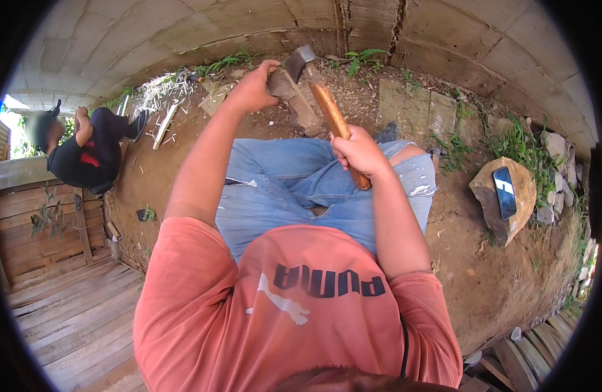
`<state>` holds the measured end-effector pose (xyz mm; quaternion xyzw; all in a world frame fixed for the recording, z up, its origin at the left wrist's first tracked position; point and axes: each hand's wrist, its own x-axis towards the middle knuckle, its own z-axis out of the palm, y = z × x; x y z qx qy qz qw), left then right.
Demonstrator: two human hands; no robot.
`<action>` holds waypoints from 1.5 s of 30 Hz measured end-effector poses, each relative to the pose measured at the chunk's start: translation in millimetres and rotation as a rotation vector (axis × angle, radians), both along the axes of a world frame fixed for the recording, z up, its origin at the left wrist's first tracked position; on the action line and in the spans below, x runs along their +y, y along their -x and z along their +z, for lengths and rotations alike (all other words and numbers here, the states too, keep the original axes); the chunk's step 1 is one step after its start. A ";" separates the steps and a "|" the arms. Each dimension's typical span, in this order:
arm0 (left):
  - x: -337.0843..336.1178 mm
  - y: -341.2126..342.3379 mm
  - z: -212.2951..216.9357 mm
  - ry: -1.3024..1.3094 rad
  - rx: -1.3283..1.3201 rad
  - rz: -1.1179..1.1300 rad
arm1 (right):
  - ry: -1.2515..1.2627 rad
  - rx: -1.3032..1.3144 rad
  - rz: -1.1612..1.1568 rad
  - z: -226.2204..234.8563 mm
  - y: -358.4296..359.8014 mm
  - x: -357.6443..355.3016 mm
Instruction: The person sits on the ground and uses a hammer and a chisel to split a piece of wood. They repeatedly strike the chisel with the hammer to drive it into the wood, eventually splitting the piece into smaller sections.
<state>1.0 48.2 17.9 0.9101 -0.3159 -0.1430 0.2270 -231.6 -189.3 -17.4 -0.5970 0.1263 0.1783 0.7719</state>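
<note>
Two hands busy | right hand (358,151) wrapped tight on brown wooden-handled hatchet (322,104) at 12 o'clock | left hand (254,88) grips grey chunk of wood (293,98) under grey metal blade | phone on flat rock (503,199) at 3 o'clock

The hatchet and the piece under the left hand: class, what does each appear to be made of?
Hatchet: head looks like dull grey metal, unpolished; handle like orange-brown wood, smooth with a slight sheen. The right hand grips that handle. The chunk under the left hand looks like rough, pale wood, though stone cannot be excluded.
</note>
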 end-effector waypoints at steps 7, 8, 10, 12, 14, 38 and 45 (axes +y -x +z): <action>1.1 6.0 1.3 -0.032 0.016 0.070 | 0.280 -0.029 0.000 -12.1 -1.7 12.5; 1.4 4.2 2.0 -0.037 0.020 0.051 | 0.313 -0.044 0.000 -13.5 -1.7 13.3; 2.0 0.2 2.1 -0.046 0.033 0.015 | 0.365 -0.078 -0.007 -18.6 -1.0 16.3; 0.3 -3.3 5.7 -0.066 0.034 -0.003 | 0.401 -0.121 -0.023 -19.1 -1.3 23.0; 1.8 -4.3 2.1 -0.042 0.029 -0.016 | 0.204 0.008 -0.076 -14.4 1.7 34.9; -44.4 216.1 -44.8 1.087 1.177 0.439 | 0.607 -0.201 -0.237 -6.2 47.1 83.3; -46.9 241.6 -28.7 1.089 1.179 0.545 | 0.659 -0.159 -0.347 59.5 119.3 -25.9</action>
